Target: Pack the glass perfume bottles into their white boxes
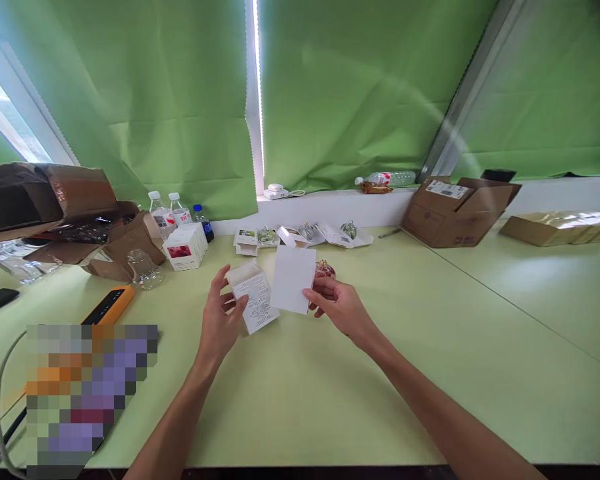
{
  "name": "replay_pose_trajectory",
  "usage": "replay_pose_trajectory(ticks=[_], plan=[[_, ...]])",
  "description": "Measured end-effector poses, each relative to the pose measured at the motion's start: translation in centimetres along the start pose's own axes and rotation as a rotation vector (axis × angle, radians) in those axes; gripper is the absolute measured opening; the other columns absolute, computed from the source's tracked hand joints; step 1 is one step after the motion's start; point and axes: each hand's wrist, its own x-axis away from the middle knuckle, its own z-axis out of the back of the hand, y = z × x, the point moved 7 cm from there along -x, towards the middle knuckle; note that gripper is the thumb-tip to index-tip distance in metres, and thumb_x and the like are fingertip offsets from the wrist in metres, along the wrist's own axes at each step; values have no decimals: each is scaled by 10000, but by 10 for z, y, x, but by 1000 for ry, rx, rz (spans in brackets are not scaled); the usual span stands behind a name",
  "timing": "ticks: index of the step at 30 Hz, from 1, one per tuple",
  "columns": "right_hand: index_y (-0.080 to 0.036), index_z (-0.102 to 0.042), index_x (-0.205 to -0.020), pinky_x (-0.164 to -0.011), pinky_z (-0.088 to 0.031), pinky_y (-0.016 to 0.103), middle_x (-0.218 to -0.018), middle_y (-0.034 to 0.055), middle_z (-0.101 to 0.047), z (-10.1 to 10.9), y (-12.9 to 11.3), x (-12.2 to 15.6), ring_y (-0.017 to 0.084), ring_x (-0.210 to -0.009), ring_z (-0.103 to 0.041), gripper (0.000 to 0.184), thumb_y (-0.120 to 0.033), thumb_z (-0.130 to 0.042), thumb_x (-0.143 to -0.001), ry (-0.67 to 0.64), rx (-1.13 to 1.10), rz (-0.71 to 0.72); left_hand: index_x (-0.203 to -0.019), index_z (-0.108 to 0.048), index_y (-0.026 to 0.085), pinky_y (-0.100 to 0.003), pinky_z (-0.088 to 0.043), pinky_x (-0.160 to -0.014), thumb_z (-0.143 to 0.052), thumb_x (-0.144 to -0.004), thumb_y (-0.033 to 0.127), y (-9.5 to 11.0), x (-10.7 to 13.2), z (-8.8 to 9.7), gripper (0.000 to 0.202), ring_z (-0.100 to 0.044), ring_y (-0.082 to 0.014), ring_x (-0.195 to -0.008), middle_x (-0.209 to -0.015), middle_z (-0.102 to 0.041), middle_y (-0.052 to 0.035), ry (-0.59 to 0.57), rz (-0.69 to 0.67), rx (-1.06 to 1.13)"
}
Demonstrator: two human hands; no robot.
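Observation:
Between the thumb and fingers of my left hand (224, 313) is a small white box (254, 300), tilted, with small dark print on its face and its top flap raised. My right hand (337, 300) pinches a plain white card (293, 279) by its right edge, held upright beside the box. Just behind the card, a red glass ornament (326, 268) sits on the table, partly hidden by the card and my right fingers.
Small opened boxes and clear glass ornaments (349, 229) line the back of the table (430, 360). At left stand white boxes (185, 248), bottles (179, 208), a torn carton (80, 200) and an orange power strip (117, 301). Cardboard boxes (447, 213) are at right.

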Motion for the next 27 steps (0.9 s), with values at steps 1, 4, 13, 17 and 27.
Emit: replay_pose_trajectory(ticks=[1,4,13,17,27], plan=[[-173,-663,-1009,-565,-555,281,-910,73,-684,0,0,0,165,-710,-626,325,-421,-620,-805,-4,3,0,-1365,-394,343,-351,-520,-803,-681,-757,362,0,0,0,672,-628,-236,-984,-1317,-510,-79,-1,-2,-11],[-174,-662,-1025,-563,-557,277,-928,76,-684,0,0,0,167,-720,-633,325,-412,-618,-808,-2,7,-2,-1307,-469,320,-344,-511,-808,-659,-774,359,0,0,-1,566,-617,-233,-998,-1313,-516,-76,-14,-12,-47],[-177,-654,-1021,-556,-557,273,-919,67,-682,5,2,-1,159,-696,-625,317,-411,-618,-810,32,28,0,-1228,-523,305,-353,-474,-846,-660,-762,315,8,2,1,486,-595,-228,-1003,-1146,-613,-51,26,-35,-73],[-179,-655,-1018,-564,-561,278,-907,65,-686,6,2,-2,161,-702,-619,317,-413,-621,-806,36,32,6,-1189,-535,285,-356,-467,-872,-654,-767,317,11,2,1,440,-592,-222,-1011,-1116,-616,-50,26,-66,-31],[-172,-642,-1034,-594,-564,305,-907,71,-674,4,-2,0,179,-733,-615,333,-426,-604,-822,25,48,16,-943,-548,221,-275,-455,-723,-627,-800,412,7,0,3,252,-587,-167,-799,-835,-592,-20,33,-88,-1]])
